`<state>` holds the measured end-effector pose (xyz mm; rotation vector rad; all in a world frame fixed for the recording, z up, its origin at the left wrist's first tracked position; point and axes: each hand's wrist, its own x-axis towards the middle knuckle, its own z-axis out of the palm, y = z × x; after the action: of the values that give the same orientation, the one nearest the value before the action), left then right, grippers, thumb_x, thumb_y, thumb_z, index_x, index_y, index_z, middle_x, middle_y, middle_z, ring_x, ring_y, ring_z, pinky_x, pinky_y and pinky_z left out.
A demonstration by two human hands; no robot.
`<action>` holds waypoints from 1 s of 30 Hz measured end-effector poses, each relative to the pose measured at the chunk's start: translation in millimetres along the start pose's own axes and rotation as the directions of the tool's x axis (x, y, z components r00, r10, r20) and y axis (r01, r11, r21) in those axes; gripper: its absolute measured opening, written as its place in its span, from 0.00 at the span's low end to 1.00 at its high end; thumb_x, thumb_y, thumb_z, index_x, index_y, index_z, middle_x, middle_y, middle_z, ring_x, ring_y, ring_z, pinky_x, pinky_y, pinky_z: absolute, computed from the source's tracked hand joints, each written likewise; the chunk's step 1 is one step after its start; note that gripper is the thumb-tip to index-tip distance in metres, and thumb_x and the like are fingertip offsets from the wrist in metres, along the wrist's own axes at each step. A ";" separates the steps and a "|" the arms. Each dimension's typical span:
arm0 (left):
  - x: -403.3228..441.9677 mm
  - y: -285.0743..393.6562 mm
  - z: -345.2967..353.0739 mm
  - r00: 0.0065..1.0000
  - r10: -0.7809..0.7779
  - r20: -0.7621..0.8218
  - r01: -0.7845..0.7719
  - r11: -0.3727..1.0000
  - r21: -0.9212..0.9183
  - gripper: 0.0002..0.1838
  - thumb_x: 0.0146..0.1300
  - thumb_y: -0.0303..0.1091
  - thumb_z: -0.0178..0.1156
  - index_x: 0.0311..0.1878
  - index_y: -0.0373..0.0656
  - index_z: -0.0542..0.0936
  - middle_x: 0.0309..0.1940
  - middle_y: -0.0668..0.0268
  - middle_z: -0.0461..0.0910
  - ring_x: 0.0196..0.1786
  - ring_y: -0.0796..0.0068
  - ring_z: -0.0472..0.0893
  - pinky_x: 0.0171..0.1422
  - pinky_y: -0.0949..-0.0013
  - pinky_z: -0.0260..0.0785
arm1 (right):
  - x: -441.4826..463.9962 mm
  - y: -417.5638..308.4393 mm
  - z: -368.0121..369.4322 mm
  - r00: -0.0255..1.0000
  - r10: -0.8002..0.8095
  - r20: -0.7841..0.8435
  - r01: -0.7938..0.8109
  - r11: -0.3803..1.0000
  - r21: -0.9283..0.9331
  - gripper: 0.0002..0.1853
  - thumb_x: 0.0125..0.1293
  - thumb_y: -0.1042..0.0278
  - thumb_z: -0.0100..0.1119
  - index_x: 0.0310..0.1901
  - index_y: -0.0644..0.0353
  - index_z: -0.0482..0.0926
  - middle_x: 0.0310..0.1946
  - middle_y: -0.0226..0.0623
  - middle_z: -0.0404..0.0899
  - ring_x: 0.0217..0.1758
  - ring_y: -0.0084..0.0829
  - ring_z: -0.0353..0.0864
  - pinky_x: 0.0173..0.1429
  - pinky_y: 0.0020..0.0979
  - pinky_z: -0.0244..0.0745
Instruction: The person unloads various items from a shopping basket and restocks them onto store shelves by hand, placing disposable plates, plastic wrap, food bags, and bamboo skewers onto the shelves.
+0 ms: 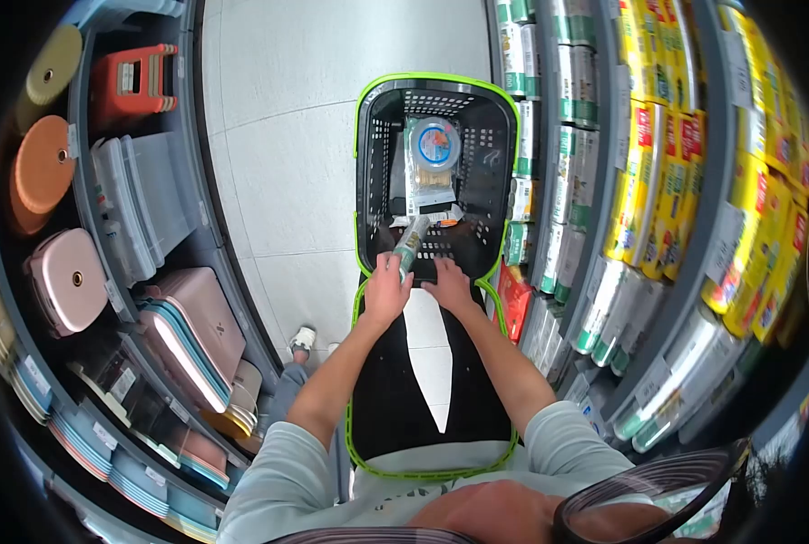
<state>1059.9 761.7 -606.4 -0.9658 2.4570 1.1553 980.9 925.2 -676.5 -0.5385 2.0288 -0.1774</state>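
A black shopping basket (500,190) with a bright green rim stands ahead of me. My left hand (388,288) is closed around the lower end of a slim wrapped roll (411,243) with a green end, which tilts into the basket over its near side. My right hand (450,286) is beside it at the near rim, fingers bent over the edge and touching no roll. Inside the basket lie a round clear tub (435,145) with a blue and red label, a clear flat packet (433,189) under it, and a small white and orange packet (441,218).
Shelves to the right hold green-and-white wrapped rolls (563,177) and yellow packs (645,181). Shelves to the left carry clear bins (155,195), pink lidded boxes (200,313) and a red crate (134,82). Pale floor tiles (282,163) run between. Another person's shoe (304,338) shows at left.
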 end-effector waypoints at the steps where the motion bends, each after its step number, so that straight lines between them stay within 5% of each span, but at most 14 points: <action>1: -9.3 9.4 -7.7 1.000 0.017 0.000 -0.017 1.000 0.002 0.22 0.60 0.34 0.66 0.54 0.38 0.71 0.54 0.50 0.71 0.46 0.43 0.80 0.47 0.49 0.75 | -3.2 0.9 0.3 0.993 0.069 -0.097 -0.042 0.965 0.257 0.40 0.58 0.50 0.69 0.68 0.59 0.66 0.66 0.50 0.68 0.68 0.50 0.69 0.70 0.51 0.64; 2: -22.3 20.3 -15.6 0.999 0.019 -0.033 -0.020 0.999 -0.040 0.23 0.59 0.34 0.67 0.55 0.38 0.70 0.54 0.51 0.71 0.47 0.43 0.79 0.48 0.49 0.75 | -3.1 9.0 8.4 0.972 0.109 -0.209 -0.002 0.891 0.454 0.38 0.62 0.51 0.66 0.68 0.63 0.65 0.65 0.55 0.67 0.66 0.51 0.71 0.68 0.46 0.67; 3: -34.6 31.8 -25.5 0.997 0.022 -0.068 -0.028 0.996 -0.080 0.24 0.58 0.33 0.67 0.55 0.38 0.70 0.54 0.52 0.71 0.48 0.42 0.79 0.49 0.48 0.74 | -5.1 13.6 3.8 0.962 0.255 -0.099 -0.142 0.775 0.616 0.38 0.65 0.46 0.63 0.69 0.61 0.64 0.65 0.55 0.68 0.65 0.49 0.72 0.65 0.48 0.70; 5: -59.9 58.2 -46.2 0.994 0.045 -0.100 -0.055 0.993 -0.100 0.25 0.56 0.32 0.69 0.55 0.39 0.71 0.53 0.52 0.72 0.49 0.43 0.78 0.49 0.49 0.74 | -48.0 -13.4 -42.5 0.866 0.376 0.331 -0.423 0.196 0.885 0.37 0.67 0.40 0.59 0.67 0.58 0.64 0.61 0.51 0.69 0.61 0.47 0.75 0.60 0.52 0.73; 7: -90.3 85.2 -65.5 0.989 0.035 -0.141 -0.057 0.986 -0.155 0.25 0.55 0.31 0.69 0.55 0.39 0.71 0.52 0.52 0.73 0.49 0.43 0.78 0.49 0.49 0.74 | -84.2 -20.5 -52.1 0.866 0.246 0.435 -0.461 0.054 0.886 0.36 0.67 0.34 0.56 0.63 0.57 0.64 0.55 0.45 0.70 0.53 0.43 0.78 0.55 0.51 0.76; 13: -174.6 148.1 -126.8 0.986 0.154 -0.057 -0.162 0.968 -0.193 0.26 0.54 0.33 0.69 0.53 0.37 0.70 0.52 0.49 0.70 0.51 0.41 0.76 0.49 0.48 0.74 | -199.2 -68.6 -74.6 0.930 0.085 0.357 -0.355 -0.040 0.934 0.28 0.71 0.41 0.55 0.60 0.56 0.67 0.50 0.41 0.78 0.50 0.37 0.81 0.52 0.47 0.79; 16: -213.8 168.8 -153.3 0.971 0.239 -0.001 -0.236 0.957 -0.169 0.28 0.54 0.35 0.70 0.55 0.37 0.70 0.56 0.51 0.69 0.51 0.43 0.78 0.49 0.49 0.76 | -241.1 -94.5 -83.6 0.979 -0.104 0.178 -0.204 -0.375 0.904 0.19 0.71 0.54 0.58 0.56 0.58 0.72 0.42 0.35 0.80 0.45 0.28 0.82 0.46 0.38 0.80; 21: -253.0 187.4 -192.5 0.888 0.452 0.088 -0.441 0.889 -0.124 0.31 0.57 0.38 0.69 0.61 0.37 0.69 0.60 0.51 0.68 0.49 0.47 0.81 0.50 0.52 0.77 | -309.0 -122.5 -119.7 0.994 -0.036 0.099 -0.105 -0.327 0.939 0.17 0.68 0.60 0.62 0.52 0.60 0.75 0.41 0.35 0.80 0.38 0.29 0.83 0.40 0.34 0.81; 25: -264.9 175.0 -210.9 0.799 0.576 0.175 -0.521 0.807 -0.278 0.28 0.60 0.35 0.67 0.61 0.37 0.69 0.57 0.50 0.71 0.44 0.58 0.81 0.48 0.59 0.76 | -352.4 -133.1 -132.4 0.996 0.087 -0.016 0.037 -0.245 0.969 0.18 0.66 0.66 0.61 0.55 0.62 0.72 0.41 0.38 0.80 0.39 0.31 0.84 0.38 0.33 0.82; 27: -258.8 160.6 -206.3 0.854 0.440 0.278 -0.368 0.888 -0.276 0.26 0.63 0.34 0.65 0.61 0.37 0.68 0.51 0.53 0.76 0.44 0.60 0.81 0.52 0.62 0.74 | -374.7 -139.4 -147.1 0.983 0.130 -0.131 0.151 -0.157 0.976 0.20 0.64 0.71 0.61 0.57 0.63 0.70 0.42 0.38 0.80 0.41 0.32 0.84 0.40 0.34 0.82; 29: -237.8 97.9 -162.9 0.818 0.456 0.351 -0.328 0.870 -0.368 0.22 0.69 0.40 0.61 0.59 0.35 0.73 0.45 0.54 0.80 0.46 0.61 0.81 0.56 0.63 0.72 | -390.4 -137.6 -152.7 0.972 0.165 -0.167 0.198 -0.195 0.961 0.24 0.62 0.74 0.60 0.59 0.63 0.68 0.45 0.40 0.79 0.42 0.34 0.85 0.42 0.35 0.83; 30: -228.2 79.6 -156.7 0.747 0.407 0.526 -0.304 0.912 -0.275 0.21 0.70 0.45 0.57 0.56 0.37 0.76 0.44 0.53 0.81 0.47 0.58 0.81 0.55 0.61 0.72 | -402.0 -140.6 -162.7 0.973 0.133 -0.188 0.217 -0.255 0.942 0.25 0.63 0.74 0.60 0.61 0.60 0.67 0.48 0.40 0.77 0.44 0.37 0.85 0.44 0.38 0.84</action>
<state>1184.2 784.5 -347.6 -0.1060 2.0948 1.5282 1048.5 962.8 -227.1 0.6060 1.2557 -1.9127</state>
